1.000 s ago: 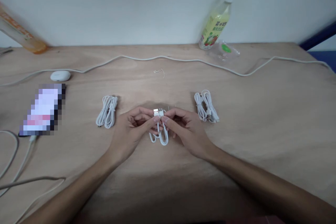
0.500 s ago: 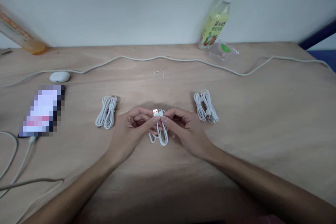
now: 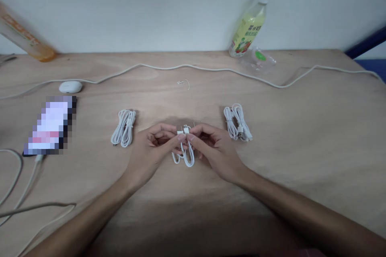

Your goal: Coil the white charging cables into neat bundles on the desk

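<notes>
Between my two hands is a white USB cable [image 3: 189,160], its plugs side by side and its loops hanging below. My left hand [image 3: 155,148] pinches the USB plug on the left between thumb and fingers. The smaller plug on the right is pinched by my right hand [image 3: 212,148]. Fingers hide part of the cable. A bundled white cable [image 3: 123,128] lies left of my left hand, and another bundled white cable [image 3: 237,122] lies just beyond my right hand with its USB plug showing.
A long white cord [image 3: 211,69] crosses the table behind. At left are a phone [image 3: 51,124] plugged into a cable and a white earbud case [image 3: 70,86]. An orange-labelled bottle [image 3: 27,36] and a yellow drink bottle [image 3: 249,28] lean on the wall. Small white tie scraps [image 3: 187,83] lie mid-table.
The left plug has tilted, so its metal end no longer faces me as brightly. Both hands keep their pinch in nearly the same place. The whole view has shifted slightly.
</notes>
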Available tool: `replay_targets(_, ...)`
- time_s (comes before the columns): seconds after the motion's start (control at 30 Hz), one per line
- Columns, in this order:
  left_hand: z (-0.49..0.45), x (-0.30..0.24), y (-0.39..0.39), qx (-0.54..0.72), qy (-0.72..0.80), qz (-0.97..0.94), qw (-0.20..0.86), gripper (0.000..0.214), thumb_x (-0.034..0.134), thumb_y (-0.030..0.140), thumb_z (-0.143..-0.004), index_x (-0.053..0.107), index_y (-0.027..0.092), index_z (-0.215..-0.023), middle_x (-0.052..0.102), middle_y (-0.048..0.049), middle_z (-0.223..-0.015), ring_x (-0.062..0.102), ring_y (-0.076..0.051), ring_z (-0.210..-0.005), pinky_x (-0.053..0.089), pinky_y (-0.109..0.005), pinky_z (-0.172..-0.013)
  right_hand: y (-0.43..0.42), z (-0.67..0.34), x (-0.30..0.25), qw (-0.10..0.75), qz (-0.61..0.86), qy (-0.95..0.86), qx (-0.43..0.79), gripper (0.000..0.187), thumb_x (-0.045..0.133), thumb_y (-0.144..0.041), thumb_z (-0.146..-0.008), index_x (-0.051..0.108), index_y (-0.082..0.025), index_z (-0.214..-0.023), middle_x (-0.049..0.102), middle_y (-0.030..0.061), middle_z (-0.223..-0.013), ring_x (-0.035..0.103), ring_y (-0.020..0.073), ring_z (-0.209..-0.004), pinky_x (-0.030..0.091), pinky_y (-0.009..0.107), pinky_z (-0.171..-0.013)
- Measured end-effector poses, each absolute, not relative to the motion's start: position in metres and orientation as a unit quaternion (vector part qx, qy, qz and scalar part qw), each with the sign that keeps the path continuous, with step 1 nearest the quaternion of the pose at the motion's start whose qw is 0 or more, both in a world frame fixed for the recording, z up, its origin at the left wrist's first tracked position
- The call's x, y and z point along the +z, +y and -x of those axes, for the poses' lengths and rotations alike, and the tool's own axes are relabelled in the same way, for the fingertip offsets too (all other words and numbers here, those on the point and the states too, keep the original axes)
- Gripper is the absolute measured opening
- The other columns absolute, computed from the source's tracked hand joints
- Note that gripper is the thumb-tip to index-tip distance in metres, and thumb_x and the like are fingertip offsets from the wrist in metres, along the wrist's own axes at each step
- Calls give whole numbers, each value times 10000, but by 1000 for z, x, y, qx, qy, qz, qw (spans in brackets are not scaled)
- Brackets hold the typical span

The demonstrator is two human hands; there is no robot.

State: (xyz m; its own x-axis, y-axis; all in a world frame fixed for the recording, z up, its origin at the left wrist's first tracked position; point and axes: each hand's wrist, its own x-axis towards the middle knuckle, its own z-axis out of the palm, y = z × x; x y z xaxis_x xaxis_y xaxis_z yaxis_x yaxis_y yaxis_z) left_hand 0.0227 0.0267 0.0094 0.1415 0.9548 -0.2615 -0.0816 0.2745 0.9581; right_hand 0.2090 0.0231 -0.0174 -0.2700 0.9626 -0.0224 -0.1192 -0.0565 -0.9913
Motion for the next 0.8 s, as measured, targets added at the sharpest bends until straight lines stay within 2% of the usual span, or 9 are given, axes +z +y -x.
replay_targets(0.17, -23, 9, 25, 412, 523, -440, 603, 328, 992, 267, -697, 789, 172, -936, 845, -20, -821, 812, -182, -717, 692, -263, -711, 23, -209, -17, 452, 406, -500, 618, 307, 799, -519, -951, 732, -223, -909, 694, -8, -791, 607, 127, -654, 519, 262, -583)
replay_targets(0.57, -22, 8, 24, 444, 466, -457, 614, 172, 914, 254, -818, 876, 199, -976, 805, 14, -691, 748, -135, -633, 667, -216, -684, 24, -209, -16, 457, 387, -498, 627, 328, 834, -517, -924, 704, -218, -889, 713, -6, -796, 604, 118, -636, 518, 254, -577)
replay_targets(0.8, -22, 7, 25, 437, 440, -464, 633, 169, 876, 246, -874, 893, 215, -1040, 824, 1, -741, 750, -134, -669, 644, -199, -676, 23, -208, -16, 468, 371, -478, 644, 278, 829, -479, -937, 726, -222, -913, 728, -14, -786, 613, 107, -621, 533, 244, -590)
